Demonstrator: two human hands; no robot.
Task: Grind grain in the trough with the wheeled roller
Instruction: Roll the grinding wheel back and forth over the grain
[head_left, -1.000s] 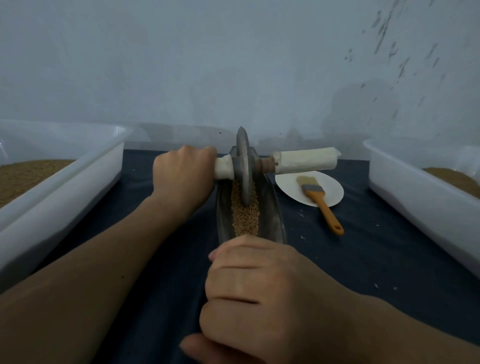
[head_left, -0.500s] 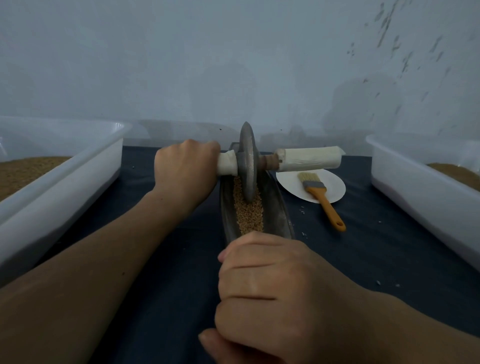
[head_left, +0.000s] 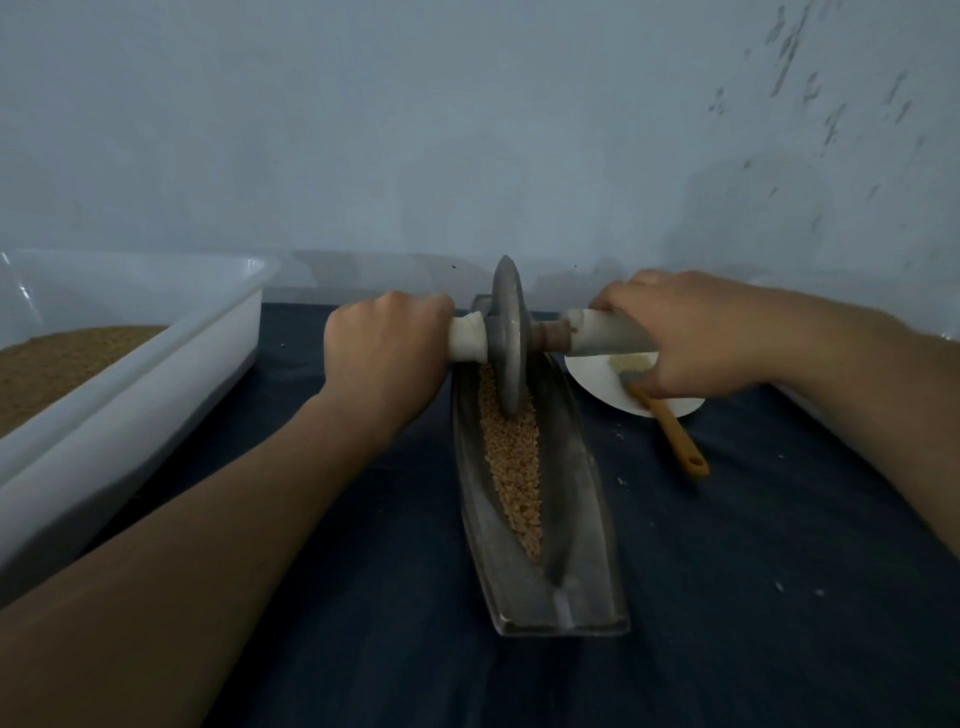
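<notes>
While in trough (head_left: 577, 493), grain (head_left: 511, 462) under roller (head_left: 508, 332)

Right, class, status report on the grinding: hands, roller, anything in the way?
Left hand and right hand each grip a roller handle. Wheel in grain, far end of trough. Brush lies right, off the trough.

Open cloth (head_left: 753, 571) right of the trough (head_left: 587, 519); a narrower strip between trough and tub (head_left: 156, 405) on the left, crossed by a forearm (head_left: 234, 519). Brush (head_left: 675, 441) and plate (head_left: 592, 378) occupy the far right; wall (head_left: 467, 130) closes the rear.
</notes>
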